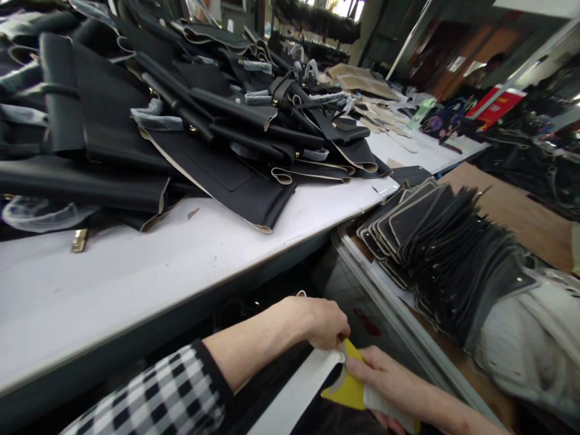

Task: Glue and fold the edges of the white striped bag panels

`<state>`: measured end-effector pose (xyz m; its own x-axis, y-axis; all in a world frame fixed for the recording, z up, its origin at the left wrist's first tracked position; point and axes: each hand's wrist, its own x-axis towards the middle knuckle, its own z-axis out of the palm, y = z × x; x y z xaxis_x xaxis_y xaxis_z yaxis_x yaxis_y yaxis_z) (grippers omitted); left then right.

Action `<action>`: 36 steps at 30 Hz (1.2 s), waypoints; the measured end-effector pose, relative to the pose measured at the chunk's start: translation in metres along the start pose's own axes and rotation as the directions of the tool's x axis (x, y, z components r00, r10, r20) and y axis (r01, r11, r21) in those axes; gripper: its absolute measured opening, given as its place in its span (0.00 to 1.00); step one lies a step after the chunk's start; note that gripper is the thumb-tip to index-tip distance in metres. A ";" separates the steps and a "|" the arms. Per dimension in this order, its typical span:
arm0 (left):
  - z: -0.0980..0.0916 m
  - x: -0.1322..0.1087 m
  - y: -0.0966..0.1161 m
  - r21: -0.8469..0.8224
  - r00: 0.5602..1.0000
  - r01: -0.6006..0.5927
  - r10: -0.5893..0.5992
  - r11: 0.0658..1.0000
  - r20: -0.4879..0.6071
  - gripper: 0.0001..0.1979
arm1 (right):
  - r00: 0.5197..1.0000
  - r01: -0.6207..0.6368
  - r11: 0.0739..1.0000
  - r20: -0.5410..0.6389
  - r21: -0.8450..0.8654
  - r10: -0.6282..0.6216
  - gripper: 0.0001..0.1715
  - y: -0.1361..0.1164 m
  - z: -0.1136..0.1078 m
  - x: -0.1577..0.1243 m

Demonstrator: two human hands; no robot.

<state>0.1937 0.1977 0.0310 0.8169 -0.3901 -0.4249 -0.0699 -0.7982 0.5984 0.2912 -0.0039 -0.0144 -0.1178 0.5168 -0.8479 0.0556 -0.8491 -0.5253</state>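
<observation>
Near the worktop [136, 284], the right hand [392, 376] clamps its fingers on 1 yellow piece [350, 391] beside a white strip's [296, 393] end; the left hand [324, 321] curls over it, whether gripping I cannot tell.

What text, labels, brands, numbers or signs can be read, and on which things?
None can be read.
Red box at upper right: any print is too blurred.
Gold metal piece on the white table: too small to read.
Yellow piece in the right hand: no lettering visible.
</observation>
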 end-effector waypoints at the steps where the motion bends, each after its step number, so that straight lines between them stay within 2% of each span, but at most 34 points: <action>1: 0.000 -0.001 0.000 0.001 1.000 -0.004 0.004 1.000 -0.003 0.16 | 1.000 -0.002 1.000 -0.014 0.015 0.002 0.36 0.001 0.003 0.001; 8: 0.000 -0.001 -0.002 0.001 0.999 -0.023 0.023 1.000 -0.033 0.13 | 0.993 -0.035 0.997 -0.112 0.076 0.043 0.42 0.010 0.020 0.008; 13: 0.002 0.004 -0.005 -0.060 0.997 -0.008 0.003 0.998 -0.076 0.12 | 0.982 -0.059 0.990 -0.171 0.126 0.080 0.47 0.014 0.029 0.011; 17: 0.003 0.010 -0.010 -0.122 0.993 0.003 -0.017 0.993 -0.113 0.12 | 0.977 -0.048 0.984 -0.196 0.171 0.082 0.46 0.005 0.039 0.011; 23: -0.001 0.009 -0.012 -0.112 0.996 -0.002 -0.008 0.994 -0.094 0.11 | 0.972 -0.013 0.972 -0.225 0.236 0.068 0.42 -0.009 0.060 0.014; 26: 0.001 0.000 -0.009 -0.093 0.986 0.037 -0.052 0.995 -0.160 0.11 | 0.964 0.008 0.948 -0.253 0.319 0.077 0.42 -0.004 0.071 0.023; 29: 0.007 -0.016 -0.007 -0.100 0.932 0.126 -0.152 0.987 -0.328 0.17 | 0.967 0.023 0.935 -0.245 0.354 0.069 0.46 0.003 0.082 0.030; 32: 0.019 -0.036 -0.010 -0.165 0.836 0.203 -0.259 0.965 -0.484 0.20 | 0.980 0.005 0.941 -0.189 0.337 0.063 0.51 0.002 0.090 0.032; 36: 0.043 -0.065 -0.013 -0.311 0.711 0.308 -0.434 0.899 -0.553 0.24 | 0.986 -0.025 0.945 -0.145 0.327 0.077 0.53 -0.002 0.097 0.032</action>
<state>0.1170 0.2137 0.0208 0.9278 0.3236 -0.1859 0.3664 -0.6953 0.6183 0.1910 0.0039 -0.0338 0.0323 0.4604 -0.8871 -0.2684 -0.8510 -0.4514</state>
